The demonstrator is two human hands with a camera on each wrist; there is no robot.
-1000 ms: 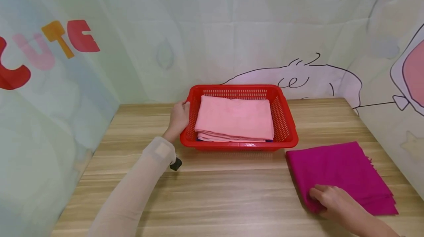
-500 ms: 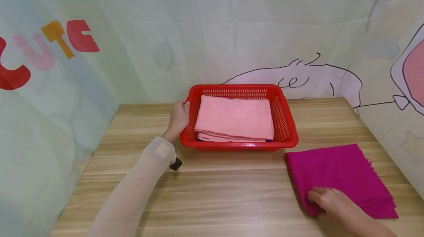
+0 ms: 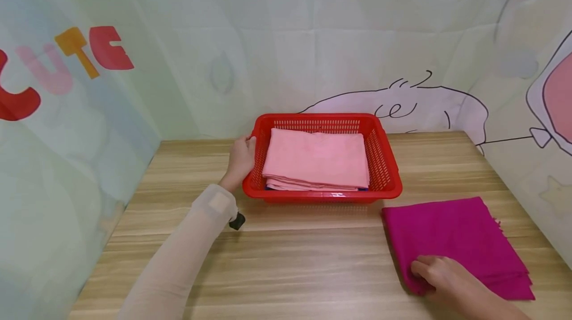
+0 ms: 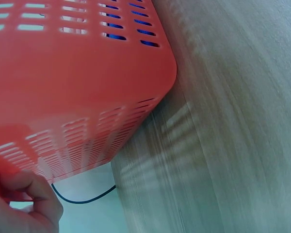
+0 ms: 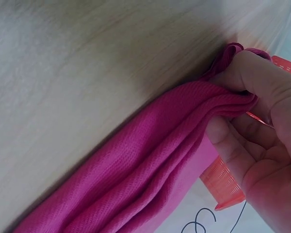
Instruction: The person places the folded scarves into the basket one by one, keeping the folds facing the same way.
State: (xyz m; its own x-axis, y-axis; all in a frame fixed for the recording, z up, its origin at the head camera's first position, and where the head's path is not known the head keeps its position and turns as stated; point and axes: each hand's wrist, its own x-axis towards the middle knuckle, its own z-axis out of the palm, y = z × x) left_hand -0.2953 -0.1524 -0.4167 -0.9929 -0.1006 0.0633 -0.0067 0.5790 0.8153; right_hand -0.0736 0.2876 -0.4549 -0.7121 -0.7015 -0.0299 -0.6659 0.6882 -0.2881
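I had the L hand [image 3: 242, 158] gripping the L side of the red perforated plastic basket [image 3: 321, 195], folded pink cloth [image 3: 317, 158] inside w/ a bit of blue under it. My R hand [image 3: 447, 278] pinched the near-L corner of the folded magenta cloth [image 3: 451, 235], which lay on the bench [image 3: 290, 255], nearer than & R of the basket, approx. flat.
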